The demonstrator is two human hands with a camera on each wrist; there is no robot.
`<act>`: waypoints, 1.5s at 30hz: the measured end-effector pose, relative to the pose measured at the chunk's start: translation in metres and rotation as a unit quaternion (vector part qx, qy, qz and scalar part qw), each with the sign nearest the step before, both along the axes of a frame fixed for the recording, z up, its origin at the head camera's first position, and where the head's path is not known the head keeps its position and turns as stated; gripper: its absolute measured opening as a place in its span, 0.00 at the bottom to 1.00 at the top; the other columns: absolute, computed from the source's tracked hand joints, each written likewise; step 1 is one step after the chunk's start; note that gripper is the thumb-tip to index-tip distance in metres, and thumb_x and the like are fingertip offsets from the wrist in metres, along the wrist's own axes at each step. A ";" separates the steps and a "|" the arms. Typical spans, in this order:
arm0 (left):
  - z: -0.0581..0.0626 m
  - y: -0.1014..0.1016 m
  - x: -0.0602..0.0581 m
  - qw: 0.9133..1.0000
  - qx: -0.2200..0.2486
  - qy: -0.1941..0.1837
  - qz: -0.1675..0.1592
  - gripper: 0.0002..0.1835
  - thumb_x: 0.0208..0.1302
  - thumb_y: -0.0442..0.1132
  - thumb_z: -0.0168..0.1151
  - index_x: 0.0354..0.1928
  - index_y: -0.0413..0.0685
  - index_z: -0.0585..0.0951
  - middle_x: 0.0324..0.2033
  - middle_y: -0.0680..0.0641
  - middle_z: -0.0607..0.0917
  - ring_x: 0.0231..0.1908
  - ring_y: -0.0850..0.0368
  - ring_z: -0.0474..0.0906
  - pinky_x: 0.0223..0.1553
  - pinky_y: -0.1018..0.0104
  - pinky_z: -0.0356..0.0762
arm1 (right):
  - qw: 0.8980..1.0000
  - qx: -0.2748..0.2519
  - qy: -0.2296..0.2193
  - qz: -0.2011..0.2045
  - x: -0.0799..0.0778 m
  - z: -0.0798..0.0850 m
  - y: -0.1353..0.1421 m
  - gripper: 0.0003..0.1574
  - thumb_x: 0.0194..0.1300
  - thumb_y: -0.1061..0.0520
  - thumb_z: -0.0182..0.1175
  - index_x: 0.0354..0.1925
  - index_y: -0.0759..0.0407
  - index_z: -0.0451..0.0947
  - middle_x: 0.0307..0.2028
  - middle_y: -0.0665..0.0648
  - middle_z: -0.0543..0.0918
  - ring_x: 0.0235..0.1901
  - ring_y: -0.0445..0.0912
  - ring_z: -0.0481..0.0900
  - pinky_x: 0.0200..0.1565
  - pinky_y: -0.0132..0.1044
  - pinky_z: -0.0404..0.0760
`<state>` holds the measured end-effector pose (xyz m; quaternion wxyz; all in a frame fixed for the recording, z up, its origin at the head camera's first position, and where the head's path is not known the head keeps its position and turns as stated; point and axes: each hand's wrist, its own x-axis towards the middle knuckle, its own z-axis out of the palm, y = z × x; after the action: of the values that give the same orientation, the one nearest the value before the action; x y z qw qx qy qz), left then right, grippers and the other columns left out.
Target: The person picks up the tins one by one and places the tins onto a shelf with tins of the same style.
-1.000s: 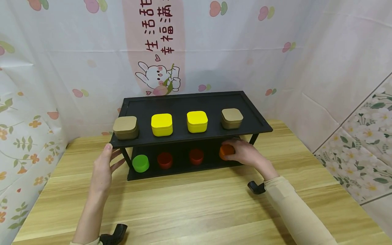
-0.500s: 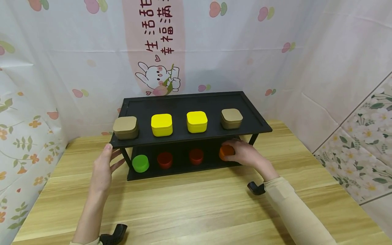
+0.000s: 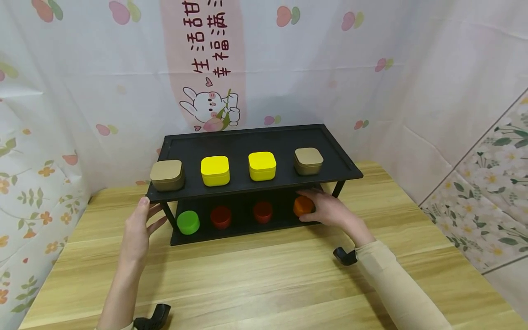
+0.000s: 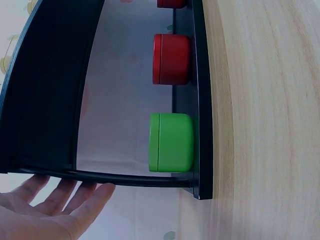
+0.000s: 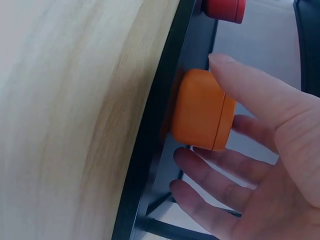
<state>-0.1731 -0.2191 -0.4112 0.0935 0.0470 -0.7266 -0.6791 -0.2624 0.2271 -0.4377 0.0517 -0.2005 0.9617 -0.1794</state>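
In the head view, a two-tier black shelf (image 3: 255, 182) stands on the wooden table. My left hand (image 3: 136, 233) touches its left end; in the left wrist view the fingers (image 4: 90, 202) lie extended against the end frame. A green lidded tin (image 4: 172, 142) sits just inside that end on the lower tier. At the right end of this tier stands an orange lidded tin (image 5: 202, 110). My right hand (image 3: 330, 211) is around it with spread, loosely bent fingers, the thumb overlapping its lid edge in the right wrist view and gaps showing beside the other fingers.
Two red tins (image 3: 221, 217) stand between the green and orange ones. On the upper tier are two yellow tins (image 3: 215, 171) with a tan tin (image 3: 167, 175) at the left and another tan tin (image 3: 308, 161) at the right. A patterned curtain (image 3: 288, 82) hangs behind.
My right thumb has shifted off the side of the orange tin, and more of the tin shows. The left hand stays at the shelf. The head view has tilted slightly.
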 end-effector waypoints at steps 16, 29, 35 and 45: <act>-0.005 -0.005 -0.001 1.000 -0.012 0.010 -0.001 0.29 0.83 0.59 0.38 0.71 0.51 0.72 0.61 0.65 0.72 0.58 0.70 0.71 0.51 0.85 0.81 | 0.999 -0.031 0.018 -0.018 0.012 -0.010 0.005 0.55 0.60 0.38 0.74 0.77 0.51 0.63 0.67 0.66 0.76 0.52 0.55 0.84 0.50 0.55 0.86; -0.013 -0.010 0.002 0.999 0.016 0.029 -0.015 0.21 0.83 0.56 0.40 0.65 0.63 0.77 0.61 0.63 0.76 0.57 0.73 0.75 0.53 0.84 0.81 | 0.995 -0.047 0.077 -0.033 0.025 -0.020 0.016 0.55 0.59 0.30 0.72 0.77 0.45 0.64 0.66 0.63 0.78 0.53 0.54 0.85 0.48 0.57 0.86; -0.015 -0.014 0.000 0.999 0.010 0.030 -0.031 0.26 0.83 0.56 0.40 0.71 0.54 0.73 0.63 0.62 0.75 0.57 0.76 0.75 0.53 0.84 0.81 | 0.993 -0.057 0.099 -0.038 0.030 -0.024 0.024 0.52 0.61 0.32 0.71 0.76 0.43 0.65 0.65 0.62 0.79 0.53 0.53 0.85 0.47 0.57 0.86; -0.014 -0.024 -0.004 0.995 -0.080 0.032 -0.059 0.34 0.84 0.56 0.32 0.77 0.37 0.62 0.73 0.36 0.68 0.55 0.86 0.71 0.56 0.88 0.77 | 0.985 -0.081 0.145 -0.041 0.033 -0.024 0.040 0.42 0.63 0.38 0.71 0.71 0.46 0.73 0.58 0.59 0.84 0.49 0.53 0.87 0.45 0.51 0.87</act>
<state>-0.1773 -0.2427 -0.4248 0.0805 -0.0254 -0.7766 -0.6243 -0.2296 0.2668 -0.4613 -0.1123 -0.1879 0.9487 -0.2279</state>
